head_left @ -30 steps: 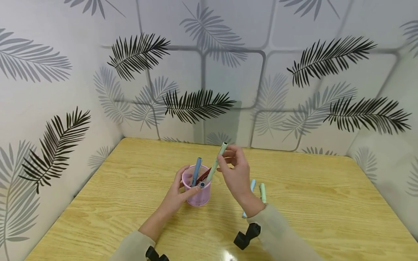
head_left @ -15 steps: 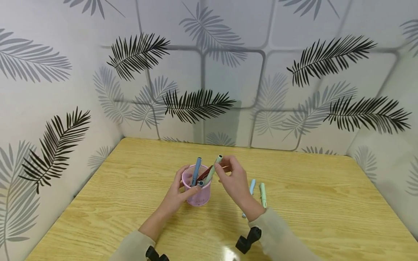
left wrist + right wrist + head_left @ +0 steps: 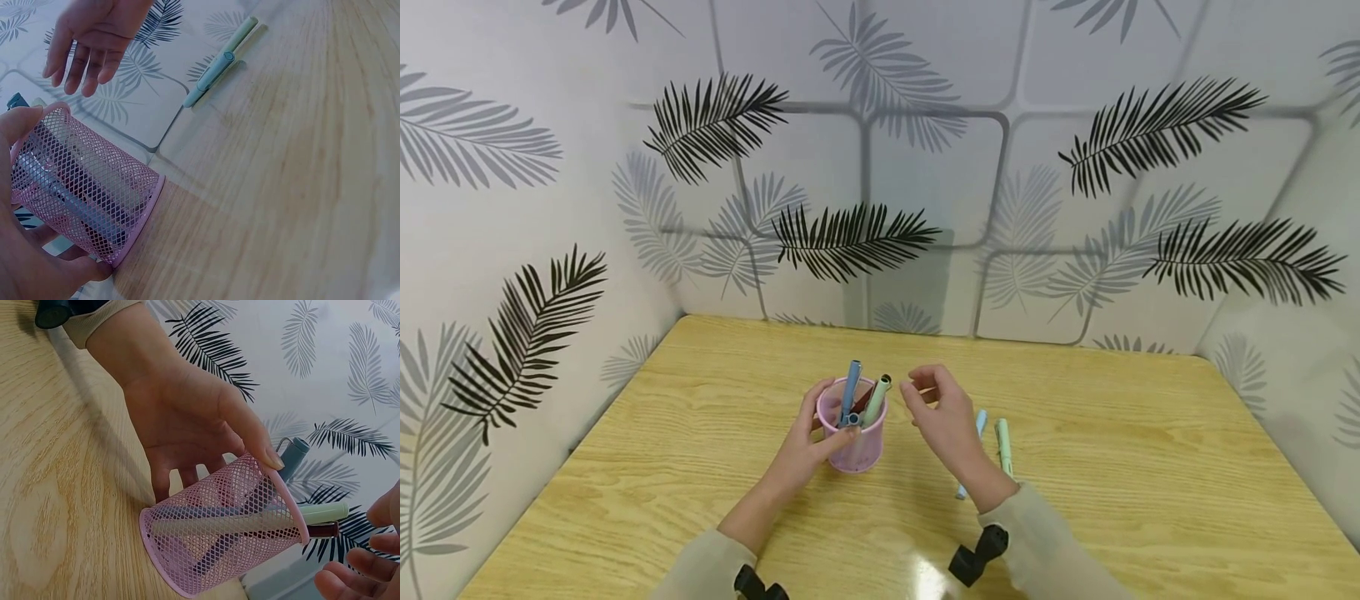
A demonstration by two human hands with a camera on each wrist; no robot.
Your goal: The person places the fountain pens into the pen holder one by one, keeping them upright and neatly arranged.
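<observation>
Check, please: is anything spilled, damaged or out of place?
No spill or damage shows. Only the light-blue pen and light-green pen look slightly odd, lying on the wooden table while other pens lean inside the pink mesh pen holder.

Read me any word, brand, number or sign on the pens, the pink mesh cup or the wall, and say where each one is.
None that I can read.
Pink mesh cup: no lettering visible.
Inserted pens, loose pens: any print is too small or blurred to read.
Wall: leaf and line patterns only.

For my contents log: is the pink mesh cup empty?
Not empty: several pens lean in the pink cup, some poking above its rim.
</observation>
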